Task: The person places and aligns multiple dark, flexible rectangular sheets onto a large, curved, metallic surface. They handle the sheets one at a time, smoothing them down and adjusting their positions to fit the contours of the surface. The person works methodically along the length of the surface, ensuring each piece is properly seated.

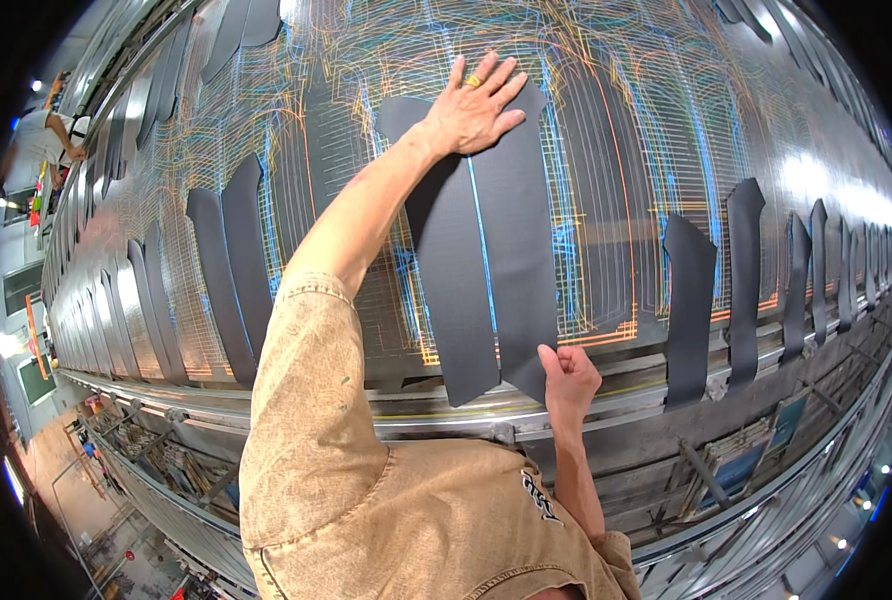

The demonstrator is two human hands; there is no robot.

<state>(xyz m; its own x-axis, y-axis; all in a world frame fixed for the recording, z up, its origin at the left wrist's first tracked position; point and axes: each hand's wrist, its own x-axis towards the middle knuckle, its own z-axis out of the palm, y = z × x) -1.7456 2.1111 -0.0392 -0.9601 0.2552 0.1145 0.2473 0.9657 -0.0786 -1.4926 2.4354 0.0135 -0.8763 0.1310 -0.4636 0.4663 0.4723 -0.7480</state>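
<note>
Two long dark grey sheet panels lie side by side in front of me, a left panel and a right panel, with a thin blue line between them. My left hand rests flat across their far ends, fingers spread, a yellow ring on one finger. Down at the near end, my right hand is closed at the right panel's lower right edge. That corner looks bent, and the curled fingers hide part of the grip.
Underneath is a long dark table covered in coloured grid lines. More dark panels line its near edge on both sides. A metal rail runs along that edge. Another person stands at the far left.
</note>
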